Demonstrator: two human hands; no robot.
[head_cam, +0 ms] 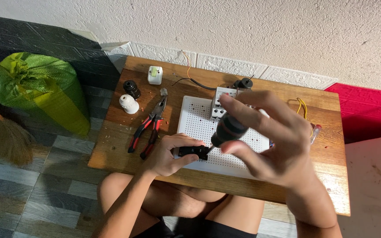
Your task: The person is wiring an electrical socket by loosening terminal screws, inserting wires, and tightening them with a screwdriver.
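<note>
My right hand [272, 136] grips the black handle of a screwdriver [226, 130], whose tip points down to a small black device [193, 152]. My left hand [170, 154] pinches that black device against the near left corner of a white perforated board [199, 125] on a low wooden table [327, 132]. A white and grey circuit breaker [220, 102] stands at the board's far edge, partly hidden behind my right fingers.
Red-handled pliers [148, 128] lie left of the board. A black lamp holder [131, 88], a white lamp holder [128, 104] and a white plug [155, 75] sit at the far left. Yellow wires [302, 107] lie at right. A green sack [45, 90] and broom [3, 134] stand on the floor.
</note>
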